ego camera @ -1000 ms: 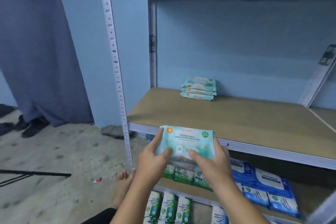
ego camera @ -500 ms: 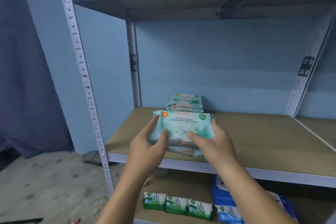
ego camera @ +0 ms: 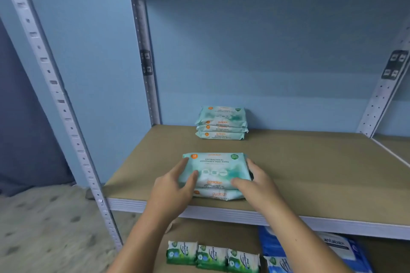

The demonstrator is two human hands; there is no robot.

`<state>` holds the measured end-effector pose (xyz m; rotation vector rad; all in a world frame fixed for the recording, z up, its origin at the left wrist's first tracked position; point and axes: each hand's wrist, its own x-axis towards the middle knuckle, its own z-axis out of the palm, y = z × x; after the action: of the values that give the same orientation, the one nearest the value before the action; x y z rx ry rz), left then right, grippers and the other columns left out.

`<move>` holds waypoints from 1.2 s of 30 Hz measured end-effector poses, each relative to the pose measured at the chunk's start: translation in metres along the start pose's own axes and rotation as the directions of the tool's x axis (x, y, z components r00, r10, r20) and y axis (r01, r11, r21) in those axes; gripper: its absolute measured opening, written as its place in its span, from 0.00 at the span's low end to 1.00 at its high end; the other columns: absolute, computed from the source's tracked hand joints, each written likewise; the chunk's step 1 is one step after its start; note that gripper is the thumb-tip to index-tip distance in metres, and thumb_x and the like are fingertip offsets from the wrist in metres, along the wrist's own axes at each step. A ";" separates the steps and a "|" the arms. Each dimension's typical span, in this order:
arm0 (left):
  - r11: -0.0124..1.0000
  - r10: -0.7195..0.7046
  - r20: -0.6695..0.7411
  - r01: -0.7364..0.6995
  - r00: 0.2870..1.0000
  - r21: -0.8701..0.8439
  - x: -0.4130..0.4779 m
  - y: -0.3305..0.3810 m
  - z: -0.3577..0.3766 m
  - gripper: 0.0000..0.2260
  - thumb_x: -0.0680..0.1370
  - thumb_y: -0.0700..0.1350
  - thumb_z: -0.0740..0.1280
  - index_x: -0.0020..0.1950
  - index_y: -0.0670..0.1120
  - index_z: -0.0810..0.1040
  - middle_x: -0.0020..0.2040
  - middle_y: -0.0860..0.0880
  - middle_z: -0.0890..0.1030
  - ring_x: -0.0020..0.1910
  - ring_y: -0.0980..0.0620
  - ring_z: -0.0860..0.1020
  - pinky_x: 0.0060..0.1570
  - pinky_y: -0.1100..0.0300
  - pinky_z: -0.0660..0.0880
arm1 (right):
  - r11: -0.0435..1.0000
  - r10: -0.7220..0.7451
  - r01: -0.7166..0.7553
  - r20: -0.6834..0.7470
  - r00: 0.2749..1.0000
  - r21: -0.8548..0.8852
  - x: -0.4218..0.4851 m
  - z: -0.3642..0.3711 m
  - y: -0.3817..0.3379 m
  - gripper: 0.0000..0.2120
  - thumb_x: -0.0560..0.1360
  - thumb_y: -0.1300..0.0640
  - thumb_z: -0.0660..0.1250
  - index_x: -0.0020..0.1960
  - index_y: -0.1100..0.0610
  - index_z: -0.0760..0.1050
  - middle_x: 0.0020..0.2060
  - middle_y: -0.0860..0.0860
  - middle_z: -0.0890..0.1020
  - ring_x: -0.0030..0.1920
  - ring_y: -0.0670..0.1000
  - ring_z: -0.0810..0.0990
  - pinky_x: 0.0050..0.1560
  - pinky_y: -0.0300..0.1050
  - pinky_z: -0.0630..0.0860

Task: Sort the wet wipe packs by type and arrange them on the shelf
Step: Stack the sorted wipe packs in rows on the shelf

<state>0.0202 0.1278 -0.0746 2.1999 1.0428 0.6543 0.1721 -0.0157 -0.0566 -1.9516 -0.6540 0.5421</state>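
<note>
Two hands were engaged on one teal stack (ego camera: 216,168) of antibacterial wipe packs, at least two deep, at the near edge of the middle shelf (ego camera: 310,173). The left hand (ego camera: 175,186) held the left end, thumb on the top face and fingers along the side. The right hand (ego camera: 257,182) held the right end likewise, thumb on top and fingers wrapped behind. Gripping both ends appeared intended to keep the soft packs squared and aligned. Whether the stack rested fully on the board or sat just above it could not be determined.

A far stack (ego camera: 221,123) of the same type stood against the back wall, directly behind the held one and well apart from it, which suggests a single column per type running front to back.

On the lower shelf, small green packs (ego camera: 211,256) lay side by side in a row, with blue packs (ego camera: 332,248) to their right, not yet arranged above. Sorting was judged to be at an early stage.
</note>
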 end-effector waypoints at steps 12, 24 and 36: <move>0.868 0.447 -0.003 -0.433 0.894 0.243 -0.007 -0.019 0.031 0.31 0.69 0.46 0.77 0.71 0.59 0.75 0.72 0.54 0.75 0.73 0.42 0.71 0.64 0.47 0.76 | 0.743 -0.310 0.316 0.114 0.944 -0.590 -0.027 0.025 0.004 0.35 0.76 0.58 0.61 0.81 0.45 0.57 0.81 0.42 0.49 0.81 0.52 0.39 0.80 0.49 0.52; 0.835 0.540 -0.124 -0.511 0.833 0.202 0.005 -0.038 0.039 0.25 0.71 0.52 0.76 0.68 0.59 0.77 0.69 0.57 0.78 0.69 0.44 0.75 0.56 0.47 0.79 | 0.750 -0.464 0.369 -0.041 0.885 -0.549 -0.006 0.042 0.043 0.33 0.75 0.65 0.64 0.77 0.45 0.68 0.79 0.39 0.58 0.75 0.50 0.67 0.69 0.46 0.72; 0.902 0.401 -0.220 -0.341 0.889 0.263 0.059 -0.086 0.004 0.27 0.67 0.50 0.81 0.64 0.63 0.80 0.65 0.59 0.80 0.66 0.46 0.78 0.56 0.50 0.80 | 0.684 -0.560 0.504 0.063 0.826 -0.527 0.068 0.109 0.016 0.33 0.71 0.68 0.66 0.74 0.49 0.73 0.77 0.49 0.68 0.69 0.57 0.75 0.69 0.48 0.74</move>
<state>0.0126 0.2178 -0.1276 2.5905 0.8534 1.0829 0.1596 0.0938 -0.1243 -2.1170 -1.3617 -0.1358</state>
